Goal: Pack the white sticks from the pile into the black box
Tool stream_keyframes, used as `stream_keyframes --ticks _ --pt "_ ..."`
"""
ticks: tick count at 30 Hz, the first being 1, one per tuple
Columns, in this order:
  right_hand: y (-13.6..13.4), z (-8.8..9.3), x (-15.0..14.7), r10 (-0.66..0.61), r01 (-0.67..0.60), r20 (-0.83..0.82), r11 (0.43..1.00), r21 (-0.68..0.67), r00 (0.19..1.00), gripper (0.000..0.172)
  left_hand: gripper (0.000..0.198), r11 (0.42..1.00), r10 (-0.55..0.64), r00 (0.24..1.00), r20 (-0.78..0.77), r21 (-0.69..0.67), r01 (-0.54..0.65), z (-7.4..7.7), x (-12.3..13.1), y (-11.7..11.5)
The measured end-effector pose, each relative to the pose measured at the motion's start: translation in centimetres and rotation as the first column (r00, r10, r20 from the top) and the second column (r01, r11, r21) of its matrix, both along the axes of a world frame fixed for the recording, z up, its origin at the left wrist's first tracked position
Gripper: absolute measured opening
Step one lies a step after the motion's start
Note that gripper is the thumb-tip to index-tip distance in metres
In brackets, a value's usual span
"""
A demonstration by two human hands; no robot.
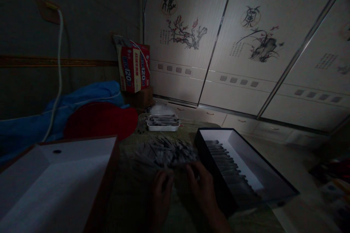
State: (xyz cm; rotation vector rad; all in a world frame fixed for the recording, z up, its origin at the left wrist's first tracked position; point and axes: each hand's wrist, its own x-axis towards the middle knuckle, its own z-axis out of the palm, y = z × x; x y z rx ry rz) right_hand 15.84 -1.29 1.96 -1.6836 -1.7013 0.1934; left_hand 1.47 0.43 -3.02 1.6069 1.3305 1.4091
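A loose pile of slim, pen-like sticks [164,151] lies in the middle of the table, pale and dark in the dim light. At its near edge, my left hand [162,191] has its thumb and fingers pinched together; what is between them is too dark to make out. My right hand [202,187] is beside the pile's near right edge with curled fingers, and its grip is also unclear. Just right of that hand stands a dark-rimmed box [246,160], pale inside, where similar sticks [226,164] lie side by side in a row along its left part.
A brown-edged box [73,178] with a pale inside stands at the left. Behind the pile, a white tray [163,128] holds more sticks. Red cloth [101,120] and blue cloth [90,93] lie at the back left, near a white cable [59,65] and a red carton [133,67].
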Motion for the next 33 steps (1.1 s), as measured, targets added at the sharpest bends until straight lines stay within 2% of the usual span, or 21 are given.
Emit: stream_keyframes --ticks 3,7,12,20,23,27,30,33 --pt "3.3 -0.7 0.6 -0.095 0.130 0.249 0.984 -0.125 0.964 0.023 0.031 0.993 0.071 0.991 0.111 -0.098 -0.060 0.0 0.0 0.1" --pt "6.7 -1.1 0.3 -0.100 0.173 0.376 0.971 -0.166 0.921 0.023 0.036 0.987 0.109 0.974 0.196 -0.137 -0.083 -0.8 0.0 0.4" --pt "8.8 -0.4 -0.4 -0.082 0.211 0.494 0.954 -0.211 0.865 0.027 0.040 0.985 0.104 0.965 0.241 -0.160 -0.067 -1.5 0.1 0.7" --pt "9.1 -0.3 -0.8 -0.041 0.261 0.539 0.903 -0.340 0.841 0.025 0.038 0.982 0.110 0.958 0.265 -0.175 -0.065 -1.0 0.2 0.7" --pt "9.1 -0.5 -0.7 -0.023 0.272 0.520 0.872 -0.408 0.854 0.017 0.040 0.977 0.120 0.936 0.331 -0.204 -0.053 -1.1 0.2 0.9" --pt "9.1 -0.4 -0.7 -0.019 0.270 0.479 0.844 -0.463 0.878 0.028 0.043 0.969 0.158 0.913 0.376 -0.239 -0.069 -1.1 0.1 1.2" --pt "8.9 0.1 -0.7 -0.036 0.261 0.443 0.850 -0.458 0.896 0.021 0.041 0.977 0.124 0.935 0.333 -0.206 -0.056 -0.6 -0.1 1.1" --pt "8.1 0.7 -0.3 -0.061 0.228 0.391 0.889 -0.397 0.918 0.013 0.038 0.984 0.120 0.954 0.275 -0.161 -0.078 0.2 -0.5 1.0"
